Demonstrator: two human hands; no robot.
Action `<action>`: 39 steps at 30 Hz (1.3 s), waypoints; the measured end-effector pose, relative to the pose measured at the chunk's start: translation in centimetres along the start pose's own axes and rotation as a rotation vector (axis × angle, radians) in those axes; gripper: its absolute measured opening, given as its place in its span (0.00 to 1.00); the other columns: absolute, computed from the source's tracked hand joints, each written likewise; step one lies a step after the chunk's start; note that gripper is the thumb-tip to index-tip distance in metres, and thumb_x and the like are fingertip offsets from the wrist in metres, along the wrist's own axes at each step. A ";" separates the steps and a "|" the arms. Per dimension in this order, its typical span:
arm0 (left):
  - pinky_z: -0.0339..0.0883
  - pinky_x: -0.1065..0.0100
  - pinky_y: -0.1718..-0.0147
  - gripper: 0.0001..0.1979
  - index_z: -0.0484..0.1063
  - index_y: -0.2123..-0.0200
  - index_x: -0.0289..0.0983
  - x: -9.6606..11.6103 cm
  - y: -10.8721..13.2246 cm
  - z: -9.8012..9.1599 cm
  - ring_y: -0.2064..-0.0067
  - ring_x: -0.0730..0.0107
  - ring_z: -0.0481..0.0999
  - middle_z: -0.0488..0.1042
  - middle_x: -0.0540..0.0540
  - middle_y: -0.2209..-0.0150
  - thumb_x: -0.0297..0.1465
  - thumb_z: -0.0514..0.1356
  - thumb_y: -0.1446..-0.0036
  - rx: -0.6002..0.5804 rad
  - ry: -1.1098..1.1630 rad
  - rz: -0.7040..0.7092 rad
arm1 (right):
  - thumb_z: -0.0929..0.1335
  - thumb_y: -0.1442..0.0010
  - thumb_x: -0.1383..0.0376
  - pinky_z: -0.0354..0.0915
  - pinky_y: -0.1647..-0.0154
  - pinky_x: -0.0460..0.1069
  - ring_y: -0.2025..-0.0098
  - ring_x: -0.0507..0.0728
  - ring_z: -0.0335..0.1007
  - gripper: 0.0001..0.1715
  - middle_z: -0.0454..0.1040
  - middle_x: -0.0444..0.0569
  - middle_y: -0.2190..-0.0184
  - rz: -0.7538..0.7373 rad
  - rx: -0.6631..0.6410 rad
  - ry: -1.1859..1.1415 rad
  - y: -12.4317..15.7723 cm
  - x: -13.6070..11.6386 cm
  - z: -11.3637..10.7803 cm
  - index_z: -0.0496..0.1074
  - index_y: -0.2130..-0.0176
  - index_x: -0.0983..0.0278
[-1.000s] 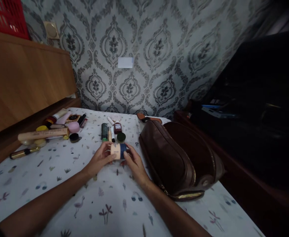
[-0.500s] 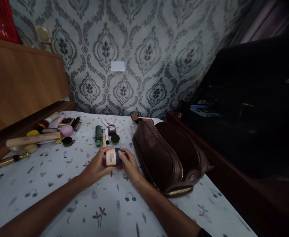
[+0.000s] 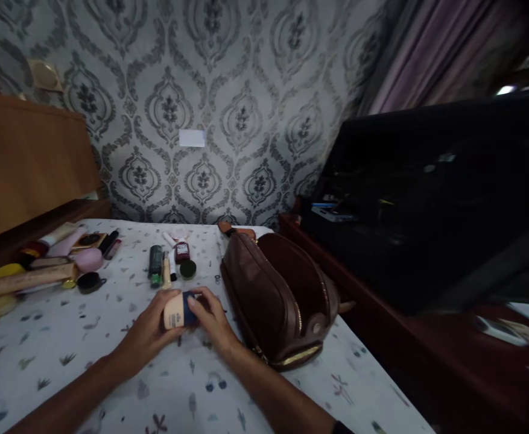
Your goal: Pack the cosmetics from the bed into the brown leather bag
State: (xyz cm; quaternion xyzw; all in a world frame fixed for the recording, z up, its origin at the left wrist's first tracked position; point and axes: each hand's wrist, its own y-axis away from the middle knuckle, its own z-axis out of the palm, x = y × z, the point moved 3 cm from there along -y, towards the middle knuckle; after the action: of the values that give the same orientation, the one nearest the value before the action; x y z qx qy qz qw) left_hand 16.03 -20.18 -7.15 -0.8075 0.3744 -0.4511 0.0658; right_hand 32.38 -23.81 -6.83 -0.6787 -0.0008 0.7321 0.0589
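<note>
A small beige bottle with a dark blue cap (image 3: pixel 174 312) lies sideways between my hands, just above the cloth. My left hand (image 3: pixel 150 319) wraps round its beige body, which carries small printing. Thumb and fingers of my right hand (image 3: pixel 212 315) close on the blue cap end. Just beyond are a dark green bottle (image 3: pixel 155 262), a slim beige tube (image 3: pixel 166 271), a dark red bottle (image 3: pixel 182 252) and a round dark green lid or jar (image 3: pixel 187 269). To the right of my right hand stands a brown leather toiletry bag (image 3: pixel 264 289), its zip open.
On the left, several cosmetics lie in a pile, among them a pink round container (image 3: pixel 89 260) and a small black round item (image 3: pixel 89 282). A wooden cabinet (image 3: pixel 29 169) borders that side. Past the table's right edge is a large black case (image 3: pixel 418 199). Patterned wallpaper rises behind.
My view has turned to the right, so the things on the table sit further left in the picture. Both hands keep their hold on the bottle.
</note>
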 end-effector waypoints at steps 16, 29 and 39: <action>0.68 0.53 0.44 0.27 0.63 0.41 0.39 10.3 -7.7 1.9 0.44 0.51 0.72 0.73 0.41 0.46 0.48 0.56 0.38 -0.050 0.150 0.130 | 0.70 0.43 0.59 0.65 0.45 0.53 0.49 0.58 0.70 0.27 0.73 0.52 0.49 -0.656 0.294 0.449 5.5 -14.7 -5.4 0.67 0.45 0.63; 0.53 0.50 0.34 0.25 0.51 0.33 0.50 13.7 -8.6 6.5 0.33 0.58 0.61 0.62 0.47 0.34 0.39 0.50 0.30 -0.246 -0.430 0.631 | 0.68 0.39 0.60 0.64 0.43 0.55 0.45 0.61 0.69 0.31 0.71 0.59 0.45 -0.388 0.517 0.972 5.3 -15.6 -16.7 0.62 0.40 0.68; 0.43 0.51 0.32 0.25 0.48 0.32 0.44 12.1 -7.2 8.1 0.32 0.60 0.59 0.61 0.42 0.34 0.33 0.48 0.30 -0.092 -0.334 0.634 | 0.70 0.40 0.67 0.66 0.45 0.55 0.43 0.68 0.70 0.22 0.73 0.67 0.48 0.094 0.024 1.444 2.9 -15.2 -14.2 0.71 0.48 0.75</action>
State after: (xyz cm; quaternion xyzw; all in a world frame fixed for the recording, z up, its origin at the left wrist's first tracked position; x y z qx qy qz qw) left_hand 30.04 -24.95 -0.44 -0.7159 0.6103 -0.2527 0.2262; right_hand 47.37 -29.12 6.90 -0.9916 0.0757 0.1027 0.0206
